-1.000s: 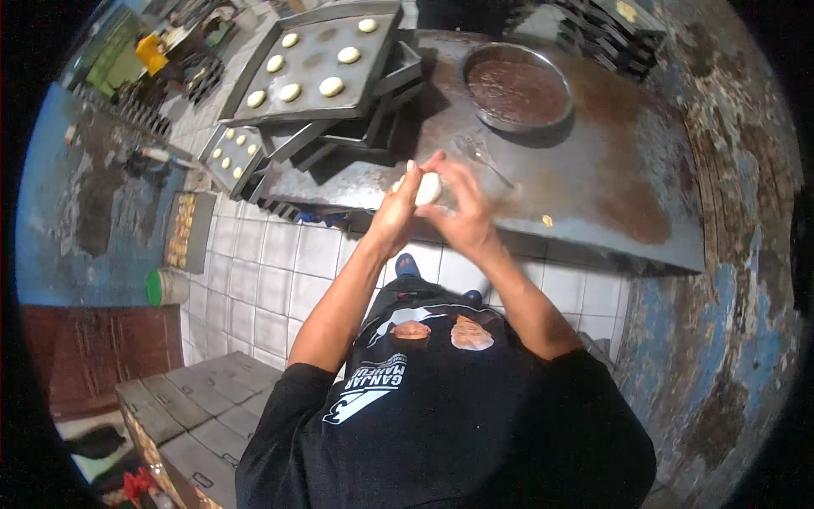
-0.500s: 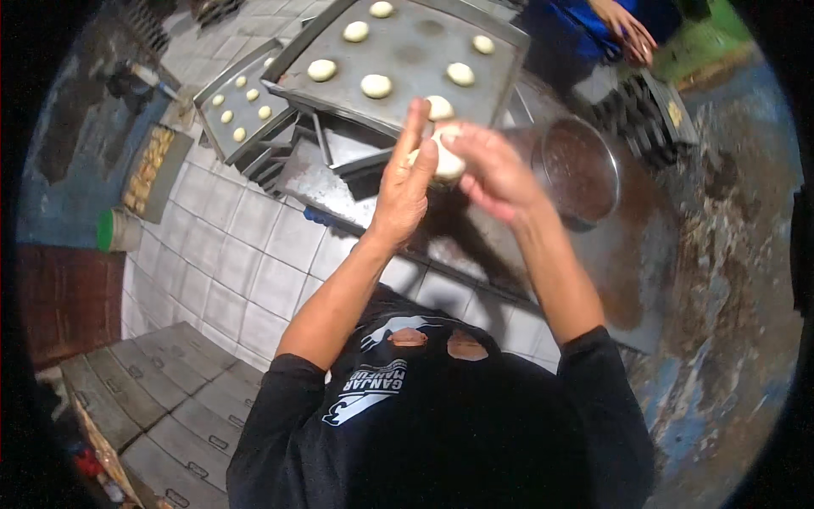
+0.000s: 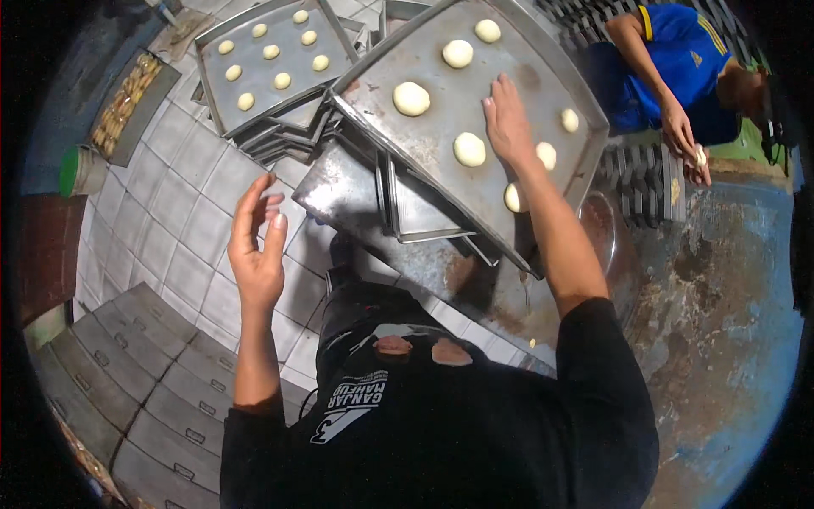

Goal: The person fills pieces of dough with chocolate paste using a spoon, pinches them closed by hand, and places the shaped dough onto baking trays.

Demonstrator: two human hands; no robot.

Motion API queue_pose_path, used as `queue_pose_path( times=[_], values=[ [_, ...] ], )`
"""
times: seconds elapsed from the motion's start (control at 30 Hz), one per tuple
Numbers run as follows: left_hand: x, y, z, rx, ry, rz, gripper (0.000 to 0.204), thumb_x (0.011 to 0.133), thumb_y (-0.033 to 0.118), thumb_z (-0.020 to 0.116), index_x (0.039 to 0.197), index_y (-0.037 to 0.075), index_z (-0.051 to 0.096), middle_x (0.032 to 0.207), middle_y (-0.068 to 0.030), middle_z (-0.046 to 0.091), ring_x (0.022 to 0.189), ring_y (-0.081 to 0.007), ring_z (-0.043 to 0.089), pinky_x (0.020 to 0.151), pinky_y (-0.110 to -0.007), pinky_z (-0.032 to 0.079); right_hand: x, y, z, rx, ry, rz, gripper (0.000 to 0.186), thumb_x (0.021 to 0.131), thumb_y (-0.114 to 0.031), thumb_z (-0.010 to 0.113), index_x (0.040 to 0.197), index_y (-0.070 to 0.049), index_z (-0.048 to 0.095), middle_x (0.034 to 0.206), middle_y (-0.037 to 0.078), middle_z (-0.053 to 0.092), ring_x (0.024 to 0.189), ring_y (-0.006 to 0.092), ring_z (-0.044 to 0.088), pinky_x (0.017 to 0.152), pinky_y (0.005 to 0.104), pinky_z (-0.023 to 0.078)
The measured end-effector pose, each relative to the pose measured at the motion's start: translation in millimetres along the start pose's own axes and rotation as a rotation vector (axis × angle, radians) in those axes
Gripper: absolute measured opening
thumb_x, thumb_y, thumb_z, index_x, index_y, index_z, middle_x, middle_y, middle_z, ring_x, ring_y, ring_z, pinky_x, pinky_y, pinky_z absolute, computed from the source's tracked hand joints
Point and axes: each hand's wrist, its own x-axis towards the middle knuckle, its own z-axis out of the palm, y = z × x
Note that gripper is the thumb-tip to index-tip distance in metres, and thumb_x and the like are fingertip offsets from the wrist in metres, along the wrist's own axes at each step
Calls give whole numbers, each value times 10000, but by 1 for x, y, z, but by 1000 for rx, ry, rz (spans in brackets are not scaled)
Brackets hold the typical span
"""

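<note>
My right hand (image 3: 513,127) reaches over a metal tray (image 3: 360,81) with several pale dough balls (image 3: 411,98) on it, its fingers stretched out flat among them; whether anything lies under the palm is hidden. My left hand (image 3: 259,246) hangs in the air left of that tray, fingers loosely curved and apart, holding nothing. More trays (image 3: 428,216) are stacked beneath it, on a worn metal table (image 3: 496,301). A second tray (image 3: 218,81) with several dough balls lies at the upper left on another stack.
A co-worker (image 3: 687,64) in blue at upper right handles something small beside dark stacked tins (image 3: 627,178). A round pan (image 3: 606,220) is partly hidden behind my arm. Grey lidded tins (image 3: 144,382) stand at lower left, near a green-lidded bucket (image 3: 80,170) and a box of baked pieces (image 3: 123,110).
My hands have separated: the right moved up onto the tray, the left drew down and left, without the dough they held. The view has shifted, bringing the co-worker further into sight.
</note>
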Motion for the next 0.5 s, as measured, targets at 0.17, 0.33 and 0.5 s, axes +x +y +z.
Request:
queue_pose_path(
  times=[0.17, 0.33, 0.5],
  values=[
    [60, 41, 39, 219, -170, 328, 519, 927, 70, 656, 1435, 25, 558, 1463, -144, 569, 1309, -269, 568, 1088, -381, 449, 19, 4, -35, 251, -205, 273, 742, 1061, -580, 350, 1581, -52, 320, 1673, 219, 222, 1558, 374, 171, 1243, 541, 150],
    [78, 82, 93, 202, -289, 573, 570, 891, 67, 690, 1440, 20, 548, 1460, -177, 568, 1370, -335, 525, 1140, -411, 409, -47, -49, -118, 723, 198, 159, 690, 1061, -584, 410, 1545, -93, 436, 1512, 184, 514, 1429, 274, 447, 1170, 424, 345],
    [35, 58, 143, 481, -446, 694, 605, 888, 280, 731, 1445, 106, 568, 1520, -122, 518, 1448, -367, 411, 1180, -540, 302, -233, -149, -139, 940, -352, 313, 348, 1039, -299, 591, 1177, -4, 713, 1093, 99, 751, 1029, 200, 687, 919, 365, 538]
  ],
)
